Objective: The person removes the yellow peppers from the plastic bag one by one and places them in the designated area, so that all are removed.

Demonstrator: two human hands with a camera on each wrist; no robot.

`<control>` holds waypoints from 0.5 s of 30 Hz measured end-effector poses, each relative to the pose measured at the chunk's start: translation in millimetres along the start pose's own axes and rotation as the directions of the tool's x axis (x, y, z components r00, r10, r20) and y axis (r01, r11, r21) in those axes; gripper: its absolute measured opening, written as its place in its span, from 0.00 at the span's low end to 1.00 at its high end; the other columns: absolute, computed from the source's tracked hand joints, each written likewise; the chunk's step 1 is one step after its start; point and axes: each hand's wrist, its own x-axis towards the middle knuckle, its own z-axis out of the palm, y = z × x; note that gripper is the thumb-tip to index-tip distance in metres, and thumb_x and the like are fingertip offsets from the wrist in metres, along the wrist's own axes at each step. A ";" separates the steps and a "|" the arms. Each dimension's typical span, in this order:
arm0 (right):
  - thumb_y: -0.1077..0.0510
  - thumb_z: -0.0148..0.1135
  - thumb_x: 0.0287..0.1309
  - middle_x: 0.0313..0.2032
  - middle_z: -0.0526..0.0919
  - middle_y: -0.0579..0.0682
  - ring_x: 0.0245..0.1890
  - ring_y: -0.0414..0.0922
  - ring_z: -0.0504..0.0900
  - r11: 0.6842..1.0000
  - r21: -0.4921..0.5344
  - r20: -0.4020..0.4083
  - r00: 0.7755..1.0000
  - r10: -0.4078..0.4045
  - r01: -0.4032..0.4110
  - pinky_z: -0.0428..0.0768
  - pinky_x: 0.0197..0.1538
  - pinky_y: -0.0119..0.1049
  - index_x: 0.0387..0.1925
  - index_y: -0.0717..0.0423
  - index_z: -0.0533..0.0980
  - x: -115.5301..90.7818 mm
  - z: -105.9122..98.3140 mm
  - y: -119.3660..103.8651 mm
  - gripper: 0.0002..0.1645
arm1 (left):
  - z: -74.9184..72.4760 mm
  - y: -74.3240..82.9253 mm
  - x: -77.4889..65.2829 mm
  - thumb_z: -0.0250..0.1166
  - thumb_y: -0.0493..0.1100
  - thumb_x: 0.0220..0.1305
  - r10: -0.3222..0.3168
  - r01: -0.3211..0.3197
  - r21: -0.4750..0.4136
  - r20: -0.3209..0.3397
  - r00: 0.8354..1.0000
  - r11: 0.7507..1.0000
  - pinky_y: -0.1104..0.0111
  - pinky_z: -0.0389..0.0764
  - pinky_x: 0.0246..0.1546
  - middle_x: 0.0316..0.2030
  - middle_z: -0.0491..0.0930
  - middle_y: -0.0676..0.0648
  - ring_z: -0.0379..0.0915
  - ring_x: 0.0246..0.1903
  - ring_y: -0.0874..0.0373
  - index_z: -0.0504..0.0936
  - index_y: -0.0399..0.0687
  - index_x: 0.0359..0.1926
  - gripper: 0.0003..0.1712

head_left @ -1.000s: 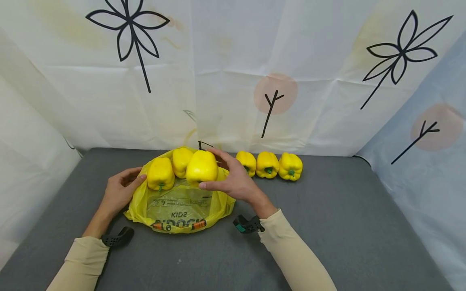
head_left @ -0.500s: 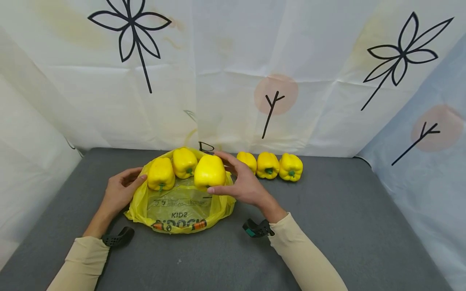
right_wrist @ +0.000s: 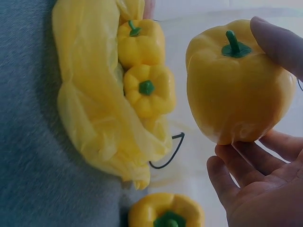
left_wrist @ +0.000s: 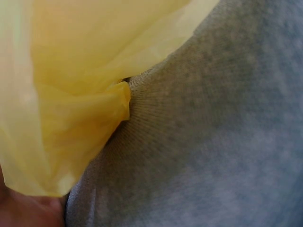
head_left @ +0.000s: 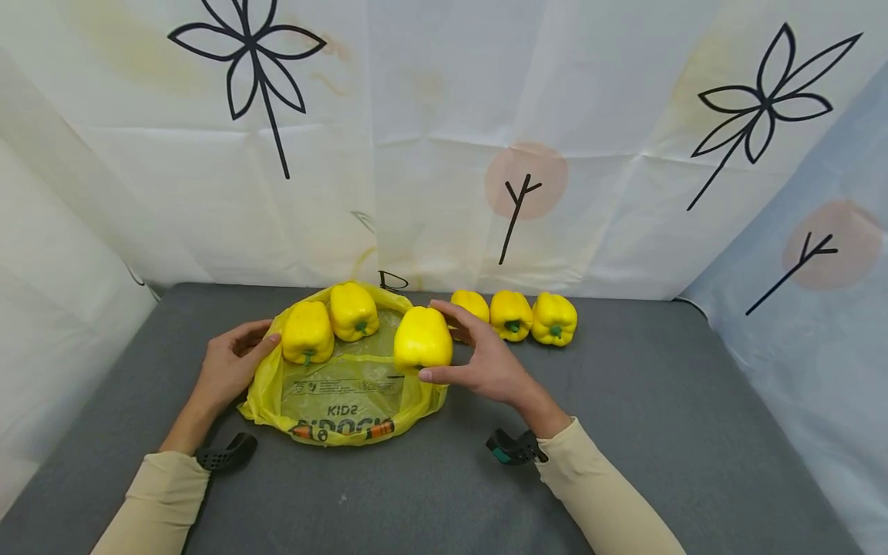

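My right hand (head_left: 492,362) holds a yellow bell pepper (head_left: 422,338) between thumb and fingers, raised over the right edge of the yellow plastic bag (head_left: 340,385). In the right wrist view this held pepper (right_wrist: 236,90) shows a green stem. My left hand (head_left: 232,362) grips the bag's left rim, thumb on the inner side. Two more peppers lie inside the bag at its back left, a nearer one (head_left: 307,331) and a farther one (head_left: 354,311). Close up, the left wrist view shows the thin bag film (left_wrist: 80,104) and only a bit of the hand.
Three yellow bell peppers stand in a row behind and right of the bag: a left one (head_left: 469,304) partly hidden by my right hand, a middle one (head_left: 511,316) and a right one (head_left: 554,319). Beyond the grey tabletop (head_left: 624,432) hangs a patterned white curtain (head_left: 430,177).
My right hand has carried the pepper rightward and slightly nearer, from over the bag's middle to its right rim, uncovering the farther pepper in the bag. The left hand has stayed in place.
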 end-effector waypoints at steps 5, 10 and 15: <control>0.58 0.78 0.54 0.74 0.63 0.49 0.69 0.53 0.68 1.000 -0.013 -0.007 1.000 -0.001 0.001 0.67 0.69 0.54 0.77 0.49 0.60 -5.9 -4.9 4.3 0.53 | 0.1 -0.7 0.3 0.62 0.48 0.75 0.002 -0.002 -0.005 -0.002 1.000 1.000 0.83 0.77 0.39 0.46 0.78 0.58 0.75 0.40 0.78 0.76 0.35 0.65 0.26; 0.59 0.79 0.54 0.73 0.64 0.51 0.70 0.52 0.68 1.000 -0.019 -0.014 1.000 -0.011 0.011 0.67 0.70 0.50 0.77 0.52 0.60 -10.3 -9.7 9.9 0.53 | 0.2 -0.7 0.3 0.62 0.48 0.75 -0.002 0.002 -0.009 -0.006 1.000 1.000 0.83 0.77 0.39 0.46 0.78 0.58 0.75 0.40 0.77 0.77 0.34 0.65 0.26; 0.57 0.79 0.54 0.72 0.66 0.51 0.69 0.52 0.69 1.000 -0.024 -0.028 1.000 -0.006 0.005 0.68 0.69 0.52 0.76 0.53 0.61 -15.5 -15.4 14.4 0.53 | 0.8 -0.6 0.2 0.62 0.48 0.75 -0.002 0.002 0.000 -0.008 1.000 1.000 0.83 0.77 0.39 0.47 0.79 0.52 0.75 0.40 0.77 0.77 0.35 0.65 0.26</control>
